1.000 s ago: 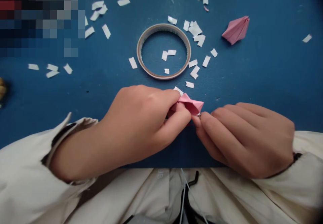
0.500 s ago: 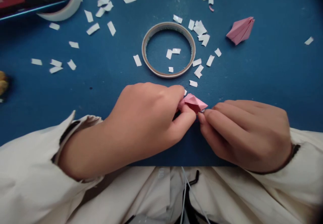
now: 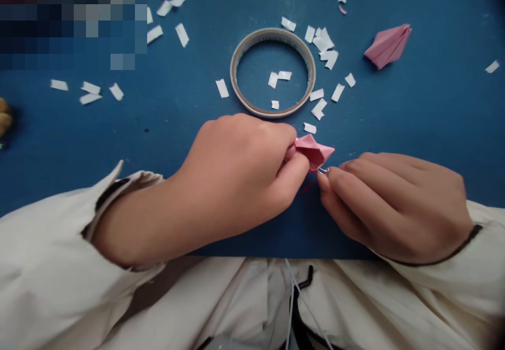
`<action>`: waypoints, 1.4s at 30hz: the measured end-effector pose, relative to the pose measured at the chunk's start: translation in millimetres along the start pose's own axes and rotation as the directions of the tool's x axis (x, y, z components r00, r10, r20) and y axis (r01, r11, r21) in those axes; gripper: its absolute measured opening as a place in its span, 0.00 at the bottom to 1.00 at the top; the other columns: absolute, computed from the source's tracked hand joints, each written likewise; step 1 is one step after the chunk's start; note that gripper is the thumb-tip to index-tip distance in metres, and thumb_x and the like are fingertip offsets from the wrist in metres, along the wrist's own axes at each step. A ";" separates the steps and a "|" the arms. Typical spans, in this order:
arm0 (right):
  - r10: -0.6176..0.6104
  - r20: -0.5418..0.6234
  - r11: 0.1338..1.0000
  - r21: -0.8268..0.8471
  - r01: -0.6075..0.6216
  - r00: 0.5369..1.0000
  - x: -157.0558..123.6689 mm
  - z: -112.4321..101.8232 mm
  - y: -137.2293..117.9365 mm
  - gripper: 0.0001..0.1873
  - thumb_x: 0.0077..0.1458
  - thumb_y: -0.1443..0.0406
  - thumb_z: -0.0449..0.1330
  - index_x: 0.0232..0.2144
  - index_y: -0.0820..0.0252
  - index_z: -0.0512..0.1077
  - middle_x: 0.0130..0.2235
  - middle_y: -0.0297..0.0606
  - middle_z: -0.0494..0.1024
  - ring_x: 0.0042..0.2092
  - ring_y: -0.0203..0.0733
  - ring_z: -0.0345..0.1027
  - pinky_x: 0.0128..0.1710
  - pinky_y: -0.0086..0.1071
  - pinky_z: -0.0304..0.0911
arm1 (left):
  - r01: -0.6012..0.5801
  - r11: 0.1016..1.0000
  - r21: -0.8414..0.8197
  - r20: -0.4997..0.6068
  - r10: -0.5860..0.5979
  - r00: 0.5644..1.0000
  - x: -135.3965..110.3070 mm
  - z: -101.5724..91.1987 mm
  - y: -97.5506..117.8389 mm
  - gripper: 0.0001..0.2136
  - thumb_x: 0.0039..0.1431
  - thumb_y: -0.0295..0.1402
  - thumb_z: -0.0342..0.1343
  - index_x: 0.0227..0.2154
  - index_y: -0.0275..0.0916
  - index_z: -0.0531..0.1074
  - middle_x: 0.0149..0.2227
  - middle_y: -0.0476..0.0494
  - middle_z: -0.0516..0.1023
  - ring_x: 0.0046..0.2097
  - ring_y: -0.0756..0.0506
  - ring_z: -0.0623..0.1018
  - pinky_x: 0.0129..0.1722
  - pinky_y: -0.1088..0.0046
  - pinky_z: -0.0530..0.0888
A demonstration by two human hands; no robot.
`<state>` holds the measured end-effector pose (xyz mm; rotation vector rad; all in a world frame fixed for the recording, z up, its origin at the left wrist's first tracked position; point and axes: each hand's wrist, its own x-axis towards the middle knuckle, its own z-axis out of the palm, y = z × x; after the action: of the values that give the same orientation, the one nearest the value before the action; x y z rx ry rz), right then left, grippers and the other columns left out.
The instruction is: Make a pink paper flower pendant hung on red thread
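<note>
Left hand: we saw the left hand (image 3: 240, 166) curled shut, its thumb and fingertips pinching the left end of the folded pink paper piece (image 3: 314, 151).
Right hand: the right hand (image 3: 394, 202) was closed in a pinch on a small metal bit (image 3: 324, 170); we could not tell what it was.
Pink piece: it sat between the two hands, just above the blue table (image 3: 434, 123), at the near middle, with its pointed tip aimed right and touching the metal bit.
Thread: we made out a thin red strand (image 3: 308, 187) under the tip, near the right fingertips.
Tape ring: a tape ring (image 3: 233, 71) lay flat just beyond the left hand, with a few white scraps (image 3: 273, 79) inside it.
Other scraps: more white scraps were strewn about the ring and to the far left.
Second pink piece: another folded pink piece (image 3: 389, 46) lay far right, well apart from the hands.
Sleeves: cream sleeves (image 3: 43, 266) covered both wrists at the near edge.
</note>
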<state>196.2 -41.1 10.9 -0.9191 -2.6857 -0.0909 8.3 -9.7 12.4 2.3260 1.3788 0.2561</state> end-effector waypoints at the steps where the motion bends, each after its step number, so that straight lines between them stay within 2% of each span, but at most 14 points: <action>1: -0.008 -0.009 1.000 -0.021 0.008 1.000 0.3 0.2 -0.4 0.09 0.53 0.69 0.58 0.22 0.63 0.67 0.20 0.33 0.70 0.21 0.33 0.59 0.19 0.33 0.50 | 0.001 1.000 0.001 -0.001 -0.001 1.000 0.1 0.3 0.1 0.13 0.52 0.34 0.47 0.15 0.38 0.60 0.14 0.51 0.58 0.17 0.53 0.56 0.19 0.72 0.47; 5: -0.073 0.001 0.992 -0.099 0.073 0.997 1.1 0.6 -1.8 0.07 0.53 0.70 0.57 0.23 0.63 0.67 0.19 0.33 0.69 0.20 0.33 0.56 0.18 0.33 0.48 | -0.003 1.000 0.003 -0.016 0.003 1.000 0.1 1.5 1.1 0.14 0.51 0.33 0.46 0.13 0.38 0.54 0.13 0.51 0.54 0.16 0.53 0.52 0.19 0.73 0.47; 9: -0.115 0.047 0.984 -0.128 0.120 0.992 1.5 1.4 -3.3 0.11 0.55 0.69 0.55 0.21 0.60 0.64 0.18 0.32 0.67 0.19 0.33 0.53 0.18 0.32 0.49 | -0.017 1.000 -0.003 -0.020 0.017 1.000 -0.4 0.4 1.6 0.14 0.51 0.34 0.46 0.13 0.38 0.54 0.13 0.51 0.53 0.17 0.54 0.52 0.19 0.73 0.46; 13: -0.092 0.028 0.983 -0.158 0.095 0.995 2.4 2.5 -4.1 0.13 0.54 0.70 0.55 0.19 0.58 0.59 0.17 0.29 0.62 0.19 0.32 0.49 0.18 0.31 0.48 | 0.005 1.000 0.001 -0.005 -0.005 1.000 -0.1 -1.1 1.6 0.14 0.51 0.34 0.47 0.13 0.37 0.58 0.14 0.51 0.55 0.17 0.55 0.51 0.20 0.74 0.46; 17: -0.091 -0.027 0.989 -0.116 0.087 0.996 3.3 2.1 -3.3 0.13 0.53 0.69 0.56 0.19 0.58 0.60 0.17 0.30 0.64 0.20 0.32 0.52 0.18 0.32 0.48 | 0.014 1.000 -0.018 -0.033 -0.015 0.999 -0.5 0.2 1.7 0.12 0.52 0.33 0.49 0.16 0.36 0.67 0.15 0.51 0.58 0.18 0.55 0.53 0.21 0.74 0.48; 20: -0.069 -0.086 0.995 -0.078 0.062 0.994 3.2 0.9 -2.7 0.14 0.52 0.69 0.57 0.18 0.58 0.60 0.16 0.30 0.63 0.20 0.32 0.53 0.18 0.32 0.48 | 0.010 1.000 -0.017 -0.046 -0.011 0.999 -1.7 1.0 1.6 0.12 0.53 0.32 0.48 0.18 0.36 0.70 0.16 0.51 0.60 0.18 0.55 0.55 0.21 0.73 0.48; 22: -0.055 -0.109 0.997 -0.057 0.048 0.993 3.1 0.5 -2.1 0.14 0.51 0.69 0.59 0.17 0.59 0.61 0.16 0.31 0.63 0.20 0.32 0.54 0.18 0.33 0.47 | 0.001 1.000 -0.004 -0.039 -0.001 0.999 -2.4 0.6 1.2 0.12 0.53 0.33 0.48 0.17 0.36 0.69 0.15 0.50 0.60 0.18 0.55 0.55 0.21 0.73 0.46; 27: -0.027 -0.078 0.998 -0.056 0.023 0.997 3.7 2.3 0.9 0.12 0.51 0.69 0.59 0.18 0.59 0.63 0.17 0.31 0.65 0.20 0.32 0.55 0.18 0.33 0.48 | -0.063 0.998 0.019 -0.002 0.063 0.998 -3.0 -1.6 -0.5 0.13 0.54 0.32 0.48 0.16 0.37 0.60 0.14 0.51 0.57 0.17 0.55 0.54 0.21 0.72 0.46; 30: -0.018 -0.061 0.997 -0.076 0.013 0.998 4.2 3.4 2.0 0.12 0.52 0.69 0.58 0.18 0.60 0.63 0.18 0.31 0.67 0.20 0.32 0.57 0.18 0.31 0.51 | -0.061 0.998 0.025 0.019 0.061 0.998 -3.1 -1.6 -0.9 0.14 0.54 0.31 0.48 0.16 0.37 0.55 0.14 0.51 0.56 0.18 0.55 0.53 0.21 0.72 0.46; 35: 0.003 -0.061 0.998 -0.056 -0.007 0.998 4.1 3.0 0.8 0.12 0.51 0.70 0.58 0.18 0.60 0.63 0.18 0.34 0.69 0.20 0.34 0.59 0.17 0.33 0.51 | -0.046 0.998 0.034 0.023 0.045 0.999 -3.6 -0.7 -0.4 0.14 0.55 0.32 0.48 0.15 0.38 0.55 0.14 0.51 0.55 0.18 0.54 0.53 0.22 0.72 0.46; 39: -0.031 -0.084 0.999 -0.009 0.031 0.996 3.8 1.9 1.2 0.11 0.49 0.70 0.59 0.18 0.61 0.64 0.19 0.35 0.70 0.20 0.35 0.60 0.16 0.34 0.47 | -0.015 0.998 0.061 0.006 0.015 1.000 -3.6 -0.1 0.9 0.13 0.55 0.34 0.47 0.17 0.37 0.60 0.15 0.52 0.57 0.19 0.54 0.54 0.22 0.74 0.46; 42: -0.038 -0.065 0.999 0.003 0.038 0.997 4.2 1.8 3.3 0.10 0.50 0.71 0.59 0.19 0.61 0.64 0.19 0.34 0.70 0.20 0.35 0.61 0.17 0.33 0.48 | -0.011 0.997 0.077 0.028 0.009 1.000 -3.7 0.0 1.4 0.13 0.55 0.34 0.46 0.16 0.37 0.58 0.15 0.52 0.57 0.19 0.54 0.54 0.22 0.75 0.47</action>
<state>194.6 -35.7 10.3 -0.8496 -2.6429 -0.1212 7.5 -13.5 13.3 2.3909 1.3873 0.1758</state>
